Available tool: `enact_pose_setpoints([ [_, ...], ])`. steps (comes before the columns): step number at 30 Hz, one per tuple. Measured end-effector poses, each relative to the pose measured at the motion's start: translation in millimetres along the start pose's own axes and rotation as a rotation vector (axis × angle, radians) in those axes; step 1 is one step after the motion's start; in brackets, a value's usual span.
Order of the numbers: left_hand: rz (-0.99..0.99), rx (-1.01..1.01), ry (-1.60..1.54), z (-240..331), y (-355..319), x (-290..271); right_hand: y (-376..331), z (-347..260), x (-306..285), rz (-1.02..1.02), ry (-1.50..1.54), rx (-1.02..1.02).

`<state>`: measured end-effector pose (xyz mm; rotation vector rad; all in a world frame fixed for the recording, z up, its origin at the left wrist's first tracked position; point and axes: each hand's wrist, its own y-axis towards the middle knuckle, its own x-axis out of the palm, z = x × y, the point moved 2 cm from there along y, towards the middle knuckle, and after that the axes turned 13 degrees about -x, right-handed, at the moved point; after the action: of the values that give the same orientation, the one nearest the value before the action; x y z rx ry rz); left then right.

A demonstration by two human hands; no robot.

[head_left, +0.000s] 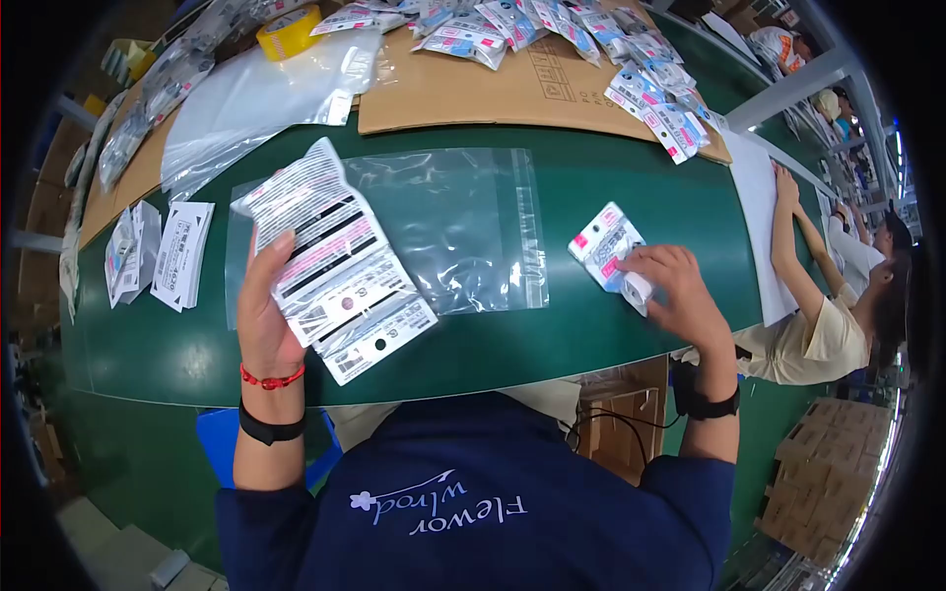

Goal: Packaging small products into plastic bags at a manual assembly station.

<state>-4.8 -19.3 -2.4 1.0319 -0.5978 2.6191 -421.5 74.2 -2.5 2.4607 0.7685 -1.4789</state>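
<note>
My left hand (262, 307) is closed round a fanned bunch of flat printed packets (340, 261), their backs with text and barcodes turned up and the thumb lying on top. Under the bunch, a clear plastic bag (453, 222) lies flat on the green table. To the right, my right hand (684, 295) pinches the near edge of a small packet (603, 242) with a white, pink and blue card. A white curled part of that packet shows under the fingers; the fingertips partly hide it.
At the back, many similar packets (512, 25) lie on a cardboard sheet (463, 94). Clear plastic bags (266, 108) and a yellow tape roll (289, 32) are at the far left. White printed labels (182, 254) lie on the left. Another person's arms (788, 227) rest at the right edge.
</note>
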Motion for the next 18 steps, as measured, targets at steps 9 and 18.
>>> enact_pose_setpoints([
  [9, -0.241, -0.054, -0.106, -27.5, 24.1, 39.4, 58.4, -97.5, 0.7, 0.777, -0.079, -0.338],
  [18, -0.327, 0.135, 0.194, -39.0, 22.5, 66.5, 107.6, -149.6, 34.8, 0.515, -0.429, -0.606],
])
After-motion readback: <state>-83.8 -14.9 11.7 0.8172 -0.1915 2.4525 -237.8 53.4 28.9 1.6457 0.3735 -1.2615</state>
